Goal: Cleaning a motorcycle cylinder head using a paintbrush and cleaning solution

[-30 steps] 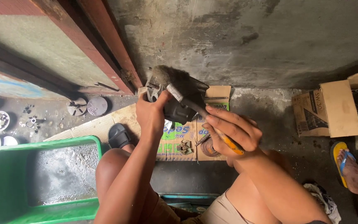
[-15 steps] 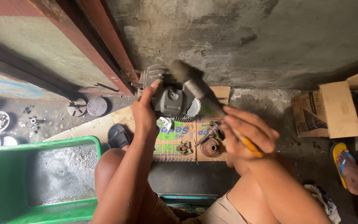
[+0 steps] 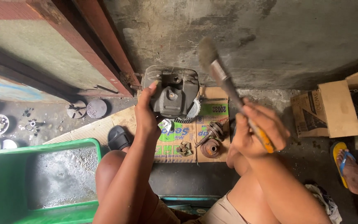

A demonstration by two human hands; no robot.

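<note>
The left hand (image 3: 146, 114) grips a grey engine casing (image 3: 171, 92) upright over the cardboard (image 3: 179, 137). The right hand (image 3: 258, 132) is closed around a paintbrush (image 3: 224, 81), bristles raised clear beside the casing. It looks dusty, so brushing seems unfinished.

Matt grey metal casing (image 3: 171, 93), bristly paintbrush (image 3: 228, 89) (orange handle), glossy green plastic tub (image 3: 5, 182)

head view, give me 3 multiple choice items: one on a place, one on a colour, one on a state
1. Where is the green tub?
A. by the person's left knee
B. on the cardboard box
C. against the concrete wall

2. What colour is the paintbrush handle end?
A. blue
B. yellow-orange
C. white

3. How is the grey engine part held?
A. lying on the floor
B. inside the tub
C. lifted in the left hand

1 A, it sits low on the left. 2 B, it shows below the right hand. 3 C, fingers grip its side.
</note>
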